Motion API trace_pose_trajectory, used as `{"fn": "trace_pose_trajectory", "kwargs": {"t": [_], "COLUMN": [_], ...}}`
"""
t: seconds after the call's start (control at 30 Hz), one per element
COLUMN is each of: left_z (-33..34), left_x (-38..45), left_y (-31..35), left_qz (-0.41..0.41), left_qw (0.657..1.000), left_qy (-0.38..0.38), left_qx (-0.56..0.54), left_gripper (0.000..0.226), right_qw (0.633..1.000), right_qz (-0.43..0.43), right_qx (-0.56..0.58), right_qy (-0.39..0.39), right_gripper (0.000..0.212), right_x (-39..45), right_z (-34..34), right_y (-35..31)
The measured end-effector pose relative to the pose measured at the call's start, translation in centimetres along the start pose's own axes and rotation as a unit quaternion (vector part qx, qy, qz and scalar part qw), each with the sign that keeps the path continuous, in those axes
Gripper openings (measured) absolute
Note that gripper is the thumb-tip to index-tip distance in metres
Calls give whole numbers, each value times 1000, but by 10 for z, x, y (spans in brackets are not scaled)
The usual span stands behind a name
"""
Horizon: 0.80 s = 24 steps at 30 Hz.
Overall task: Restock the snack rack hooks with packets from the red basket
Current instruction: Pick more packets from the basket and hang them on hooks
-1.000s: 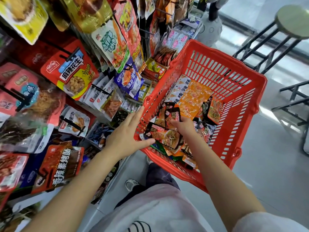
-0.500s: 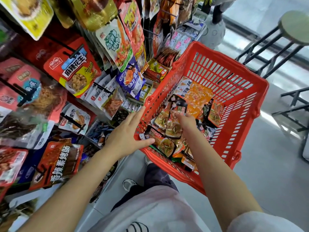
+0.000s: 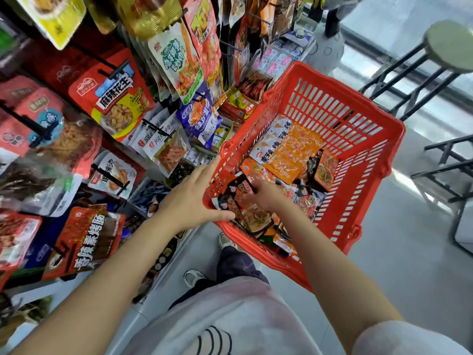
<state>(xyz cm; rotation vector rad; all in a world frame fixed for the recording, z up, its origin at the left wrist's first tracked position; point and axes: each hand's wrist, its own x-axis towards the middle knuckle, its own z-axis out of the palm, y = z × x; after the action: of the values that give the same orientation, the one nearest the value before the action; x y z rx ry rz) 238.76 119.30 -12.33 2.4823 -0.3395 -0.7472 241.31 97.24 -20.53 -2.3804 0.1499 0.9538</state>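
The red basket [image 3: 340, 103] sits tilted beside the snack rack [image 3: 115, 96], with several packets inside. My left hand [image 3: 193, 198] lies flat with straight fingers against the basket's near-left wall and rim. My right hand [image 3: 265, 197] is down inside the basket, its fingers curled onto a dark red packet [image 3: 236, 192] at the near-left corner. A large orange packet [image 3: 289, 152] lies further back in the basket. The rack's black hooks carry hanging packets, among them a red peanut bag and a blue one [image 3: 199, 116].
A round stool [image 3: 450, 47] on black legs stands at the far right, with more black frames [image 3: 445, 160] beside it. Grey floor stretches right of the basket. My shoes [image 3: 193, 276] and dark trouser leg are below the basket.
My right hand has shifted left and lower in the basket, and the dark packets it had raised now lie flatter near the corner. The left hand stays on the basket wall.
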Motion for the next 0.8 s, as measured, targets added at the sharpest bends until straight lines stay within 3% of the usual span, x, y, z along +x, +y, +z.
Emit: {"fn": "trace_pose_trajectory", "kwargs": {"t": [0.07,0.17,0.3,0.4,0.5,0.57,0.63,0.8], "left_z": [1,3,4,4,3,4,4,6], "left_x": [1,2,2,3,2,2,2,2], "left_y": [-2,-3,-2,-1,-1,-1,-2,-4], "left_qz": [-4,-6,-12,-11,-11,-14,-18,-22], "left_qw": [1000,1000,1000,1000,1000,1000,1000,1000], "left_qy": [2,7,8,5,6,6,8,10], "left_qx": [-1,0,0,1,-10,-14,-17,-19], "left_gripper": [129,129,128,128,128,129,129,127], "right_qw": [1000,998,987,998,993,988,994,998], "right_qz": [-5,-8,-34,-11,38,58,62,37], "right_qx": [-20,-57,-150,-63,103,124,69,47], "right_qy": [-7,-23,-48,-27,37,66,61,20], "right_gripper": [25,43,41,36,22,56,81,96], "right_x": [2,3,2,0,-1,0,0,-1], "right_z": [9,18,28,11,-16,-27,-27,0], "right_y": [0,-4,-13,-2,17,26,26,17]}}
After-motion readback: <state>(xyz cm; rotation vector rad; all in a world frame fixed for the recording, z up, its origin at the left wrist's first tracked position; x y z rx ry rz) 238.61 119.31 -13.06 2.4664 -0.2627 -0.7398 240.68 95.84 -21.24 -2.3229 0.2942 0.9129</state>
